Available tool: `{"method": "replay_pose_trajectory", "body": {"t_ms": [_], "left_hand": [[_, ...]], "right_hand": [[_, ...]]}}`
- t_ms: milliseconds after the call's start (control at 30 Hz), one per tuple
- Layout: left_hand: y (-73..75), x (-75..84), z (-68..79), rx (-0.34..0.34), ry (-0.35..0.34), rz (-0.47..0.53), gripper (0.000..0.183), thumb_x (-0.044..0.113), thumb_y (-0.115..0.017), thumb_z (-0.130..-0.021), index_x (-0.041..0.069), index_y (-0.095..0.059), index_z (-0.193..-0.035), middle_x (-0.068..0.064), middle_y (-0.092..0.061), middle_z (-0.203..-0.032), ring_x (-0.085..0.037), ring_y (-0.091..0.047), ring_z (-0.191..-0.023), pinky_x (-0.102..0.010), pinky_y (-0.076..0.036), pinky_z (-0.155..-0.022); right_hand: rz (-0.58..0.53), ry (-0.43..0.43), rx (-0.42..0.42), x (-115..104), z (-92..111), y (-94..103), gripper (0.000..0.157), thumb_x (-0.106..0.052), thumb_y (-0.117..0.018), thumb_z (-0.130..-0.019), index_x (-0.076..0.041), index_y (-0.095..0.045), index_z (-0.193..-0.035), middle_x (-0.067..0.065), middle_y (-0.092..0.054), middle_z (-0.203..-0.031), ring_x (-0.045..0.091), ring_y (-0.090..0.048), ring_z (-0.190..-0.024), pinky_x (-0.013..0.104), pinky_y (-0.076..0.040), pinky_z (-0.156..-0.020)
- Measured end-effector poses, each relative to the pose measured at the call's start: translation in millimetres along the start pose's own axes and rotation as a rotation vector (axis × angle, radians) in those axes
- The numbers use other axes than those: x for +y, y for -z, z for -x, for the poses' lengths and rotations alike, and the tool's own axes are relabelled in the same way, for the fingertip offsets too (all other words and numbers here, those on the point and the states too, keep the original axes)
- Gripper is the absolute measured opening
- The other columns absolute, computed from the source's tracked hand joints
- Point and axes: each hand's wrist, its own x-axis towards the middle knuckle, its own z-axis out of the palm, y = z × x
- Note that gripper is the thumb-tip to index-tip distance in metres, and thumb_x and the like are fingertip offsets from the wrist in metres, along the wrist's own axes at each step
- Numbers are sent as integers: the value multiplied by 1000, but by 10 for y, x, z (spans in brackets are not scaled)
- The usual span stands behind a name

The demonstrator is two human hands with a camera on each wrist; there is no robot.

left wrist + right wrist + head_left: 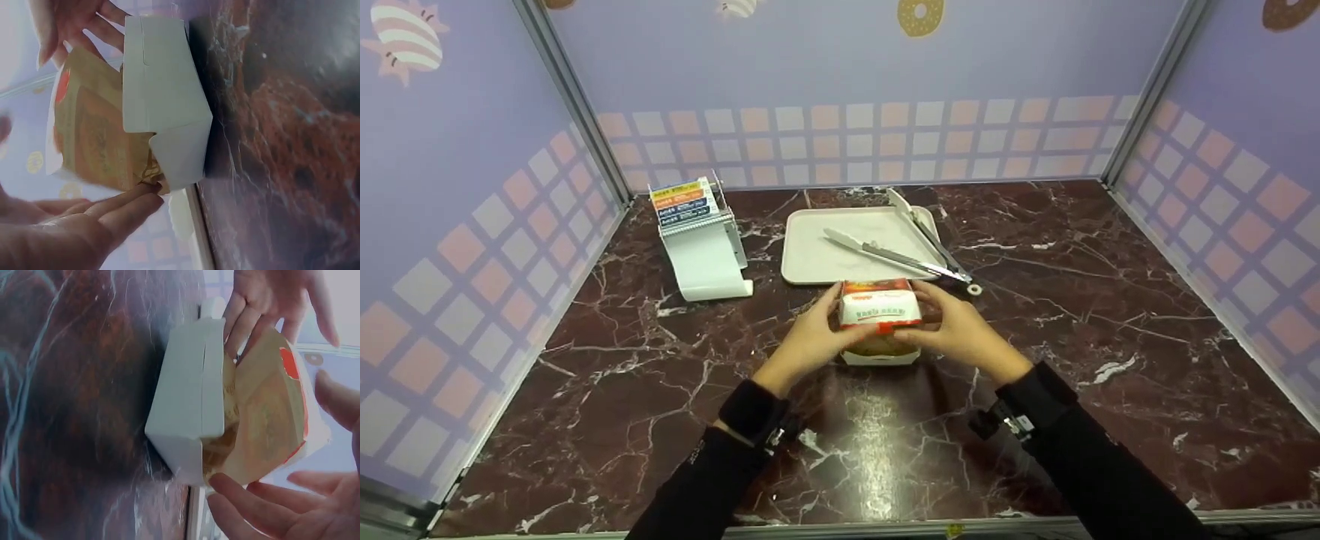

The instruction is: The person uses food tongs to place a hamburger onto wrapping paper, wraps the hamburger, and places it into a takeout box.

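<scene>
A small burger box [881,304] of white and red card stands on the table in front of me, its lid [292,399] tilted partly up. Inside the white base [166,84] lies something in brown-gold wrapping paper [222,444]. My left hand [817,334] is at the box's left side, its fairly straight fingers at the wrapping and lid edge. On the other side, my right hand [960,330] has its fingertips against the lid's side. Both thumbs come toward the front of the box in the head view, while the wrist views show them apart from the lid.
Behind the box is a cream tray [810,247], with metal tongs [907,259] with pale tips lying spread across its right side. At the back left stands a rack [697,217] of coloured boxes, a white paper strip [709,266] hanging from it. Patterned walls enclose the marbled table.
</scene>
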Motion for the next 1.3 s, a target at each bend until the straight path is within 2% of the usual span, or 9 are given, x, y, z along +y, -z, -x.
{"method": "replay_pose_trajectory", "body": {"t_ms": [167,367,500,633,800,900,1067,1200,1300], "left_hand": [[-53,-50,43,-31,-131,-222,116,19,-97,-75,5,-28,-168,-27,-56,-152,-44,-57,-135,-55,-44,-116],[-126,-58,53,56,-108,-371,106,3,-94,-71,8,-41,-163,-21,-62,-147,-42,-57,-128,-55,-42,-115],[-169,-72,68,119,-104,-439,97,2,-91,-72,10,-50,-159,-15,-69,-141,-39,-58,-118,-53,-44,-109],[-201,-82,84,144,-98,-479,91,4,-92,-74,12,-54,-157,-12,-69,-141,-38,-58,-116,-51,-45,-107],[-203,-79,88,165,-167,-509,84,2,-90,-75,6,-57,-153,-13,-69,-141,-39,-62,-111,-52,-48,-101],[-211,-80,102,187,-228,-538,80,-1,-89,-74,2,-60,-149,-16,-72,-135,-41,-67,-107,-53,-52,-98],[-254,-91,123,249,-311,-690,73,1,-90,-73,-1,-65,-142,-17,-77,-121,-39,-71,-95,-51,-55,-87],[-299,-101,117,276,-348,-830,70,6,-90,-71,-1,-68,-138,-17,-79,-111,-36,-69,-83,-45,-51,-73],[-313,-105,113,269,-376,-887,69,6,-89,-71,-2,-68,-136,-18,-78,-107,-35,-68,-78,-45,-53,-70]], "right_hand": [[124,56,-25,41,77,-17,100,0,-94,-76,3,-41,-160,29,-57,-149,43,-68,-121,52,-59,-98],[176,97,42,50,113,-114,97,11,-92,-71,1,-48,-157,25,-63,-143,35,-73,-107,47,-62,-90],[207,102,89,68,128,-162,89,10,-91,-73,-2,-55,-153,21,-69,-135,28,-75,-96,42,-64,-79],[279,114,136,91,153,-176,78,3,-92,-75,-4,-62,-147,17,-74,-129,28,-76,-101,45,-62,-86],[337,124,151,84,170,-159,74,-5,-93,-78,-5,-65,-145,17,-76,-124,30,-77,-104,48,-61,-92],[378,148,155,92,179,-156,72,-6,-93,-78,-4,-65,-144,19,-72,-132,34,-75,-110,49,-59,-97],[464,239,174,113,196,-175,69,-3,-93,-78,0,-66,-141,20,-71,-135,38,-73,-115,49,-58,-99],[553,298,202,126,224,-180,68,-4,-94,-75,-1,-68,-137,20,-72,-132,39,-75,-108,51,-62,-90],[598,306,211,137,241,-182,68,-5,-95,-73,-3,-70,-136,22,-72,-131,41,-75,-106,53,-63,-84]]}}
